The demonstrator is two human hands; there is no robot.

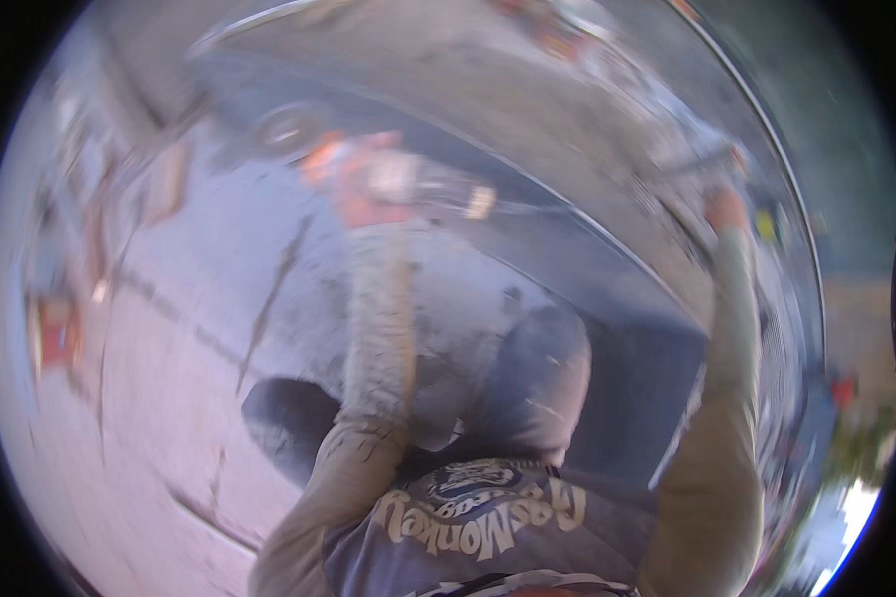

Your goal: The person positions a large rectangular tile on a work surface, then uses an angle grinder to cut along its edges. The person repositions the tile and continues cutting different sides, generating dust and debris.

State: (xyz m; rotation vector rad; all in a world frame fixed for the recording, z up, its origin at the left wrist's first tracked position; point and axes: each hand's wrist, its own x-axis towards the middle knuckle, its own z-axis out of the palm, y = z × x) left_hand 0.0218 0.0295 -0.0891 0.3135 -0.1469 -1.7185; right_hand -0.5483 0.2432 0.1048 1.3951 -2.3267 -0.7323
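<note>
My left hand (363, 194) is wrapped round a long object (438, 189) smeared by motion, with an orange end, a pale and dark body and a tan tip on the right. Its exact kind does not show. Close to the orange end is a blurred grey ring (291, 129). Farther right, my right hand (727, 211) is at a large grey panel (607, 189), beside a thin bar-like shape (702, 164). Blur hides its fingers and whether it holds that bar.
Pale, stained floor (179, 368) with dark lines spreads at the left, where a red box-like thing (58, 331) stands. My bent knees (543, 373) are close to the panel's dark lower side (637, 398). Blurred items (567, 40) lie along the far side.
</note>
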